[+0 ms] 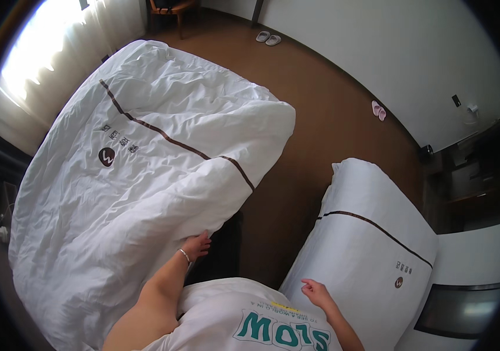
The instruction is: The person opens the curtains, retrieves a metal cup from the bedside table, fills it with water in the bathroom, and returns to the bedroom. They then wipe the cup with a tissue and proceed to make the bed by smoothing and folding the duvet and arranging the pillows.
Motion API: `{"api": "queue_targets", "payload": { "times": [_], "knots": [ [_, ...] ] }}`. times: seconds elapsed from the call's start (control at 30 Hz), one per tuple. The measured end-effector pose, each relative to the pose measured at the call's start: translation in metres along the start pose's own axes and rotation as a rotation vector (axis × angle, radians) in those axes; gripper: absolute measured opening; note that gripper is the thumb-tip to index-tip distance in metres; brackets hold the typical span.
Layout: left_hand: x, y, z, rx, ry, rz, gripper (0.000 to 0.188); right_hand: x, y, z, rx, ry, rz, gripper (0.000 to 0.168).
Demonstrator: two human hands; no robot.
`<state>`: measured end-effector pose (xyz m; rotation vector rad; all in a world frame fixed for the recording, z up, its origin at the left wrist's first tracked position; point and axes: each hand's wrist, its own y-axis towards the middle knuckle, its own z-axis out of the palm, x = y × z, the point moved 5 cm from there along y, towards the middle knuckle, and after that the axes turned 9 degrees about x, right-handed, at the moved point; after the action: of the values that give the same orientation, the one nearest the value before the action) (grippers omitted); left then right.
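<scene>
My left hand (197,246), with a bracelet at the wrist, is at the near side edge of a rumpled white duvet (144,193) on the left bed. Its fingers are spread against or just over the cloth, and no grip on it shows. A dark brown stripe (168,138) and a round printed mark (107,156) lie on this duvet, with writing beside the mark. In front of my shirt hangs my right hand (316,291), fingers loosely bent and holding nothing. Behind it lies the second bed's smooth white duvet (364,259), also striped and bearing writing.
Brown floor (316,109) runs between the beds. Grey slippers (268,38) and pink slippers (378,110) rest near the wall. A wooden chair (173,8) stands at the top, beside the curtained window (114,30). At lower right is a wall-mounted screen (460,310).
</scene>
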<state>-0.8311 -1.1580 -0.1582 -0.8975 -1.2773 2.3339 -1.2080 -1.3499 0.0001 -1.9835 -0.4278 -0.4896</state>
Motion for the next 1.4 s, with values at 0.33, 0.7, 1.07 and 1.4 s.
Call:
{"api": "queue_targets", "payload": {
  "times": [0.33,0.7,1.07,1.4],
  "knots": [
    [-0.166,0.092,0.120,0.230,0.787,0.036,0.064,-0.038,0.129,-0.127,0.058,0.435,0.194,0.038],
    [-0.485,0.202,0.198,-0.236,-0.188,0.568,0.030,-0.090,0.279,-0.361,0.096,0.468,0.289,0.040],
    [-0.481,0.282,0.208,-0.403,-0.559,0.257,0.030,0.085,0.536,-0.689,0.030,0.066,0.255,0.032],
    [-0.607,0.373,0.209,-0.194,-0.729,0.283,0.057,0.324,0.746,-0.769,0.196,-0.078,0.115,0.034]
  ]
}}
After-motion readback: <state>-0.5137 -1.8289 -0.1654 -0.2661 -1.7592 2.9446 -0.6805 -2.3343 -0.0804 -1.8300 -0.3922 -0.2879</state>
